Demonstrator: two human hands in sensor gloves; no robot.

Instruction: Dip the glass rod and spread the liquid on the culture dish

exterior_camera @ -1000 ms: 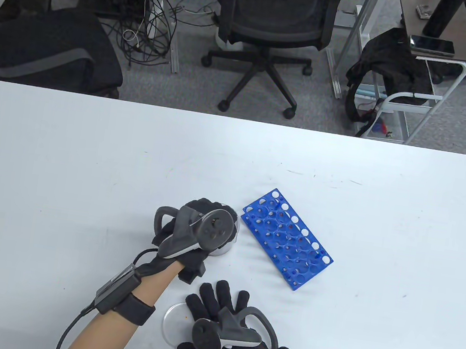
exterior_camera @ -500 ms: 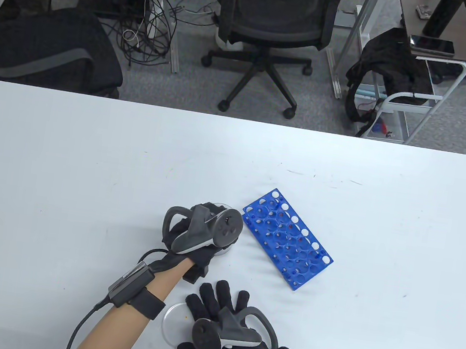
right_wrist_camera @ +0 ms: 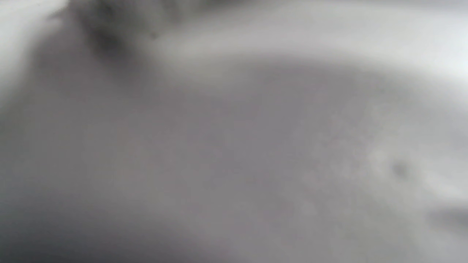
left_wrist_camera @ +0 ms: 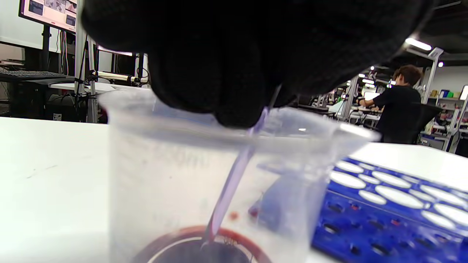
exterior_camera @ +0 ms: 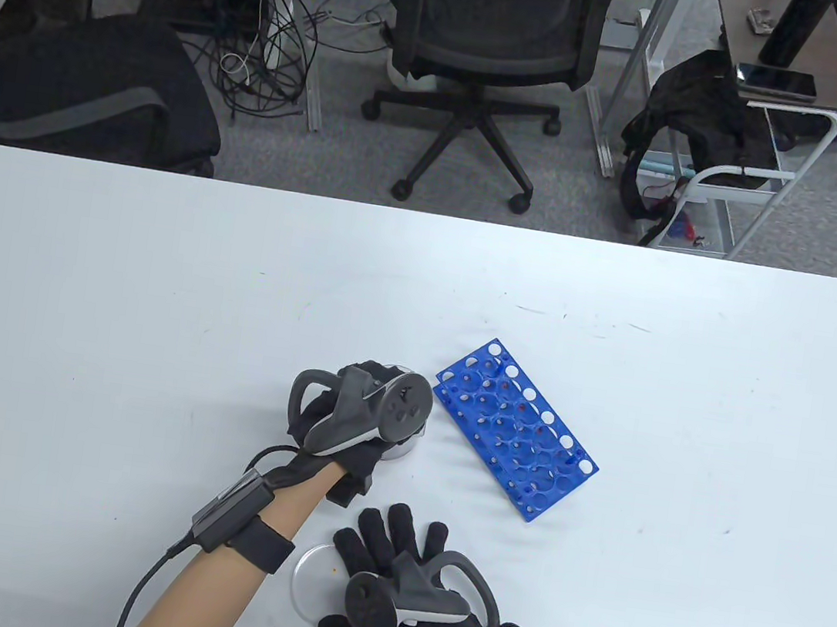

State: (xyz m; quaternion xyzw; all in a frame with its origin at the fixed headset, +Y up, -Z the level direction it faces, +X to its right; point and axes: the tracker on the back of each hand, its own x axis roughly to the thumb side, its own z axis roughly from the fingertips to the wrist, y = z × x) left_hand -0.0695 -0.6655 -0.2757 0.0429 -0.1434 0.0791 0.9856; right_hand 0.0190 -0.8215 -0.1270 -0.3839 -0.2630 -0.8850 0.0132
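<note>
My left hand (exterior_camera: 355,406) is over a clear plastic beaker (left_wrist_camera: 204,175) and pinches a thin glass rod (left_wrist_camera: 234,179) between its fingertips (left_wrist_camera: 234,106). The rod slants down into the beaker, and its tip reaches the dark red liquid (left_wrist_camera: 193,252) at the bottom. In the table view the hand and tracker hide most of the beaker (exterior_camera: 399,449). My right hand (exterior_camera: 398,567) rests flat with fingers spread on the right part of a clear culture dish (exterior_camera: 312,571) near the table's front edge. The right wrist view is only a grey blur.
A blue test tube rack (exterior_camera: 515,430) lies on the table just right of the beaker; it also shows in the left wrist view (left_wrist_camera: 387,204). Office chairs and a cart stand beyond the table's far edge (exterior_camera: 433,210).
My left hand shifted slightly right over the beaker and then held about still. My right hand has not moved.
</note>
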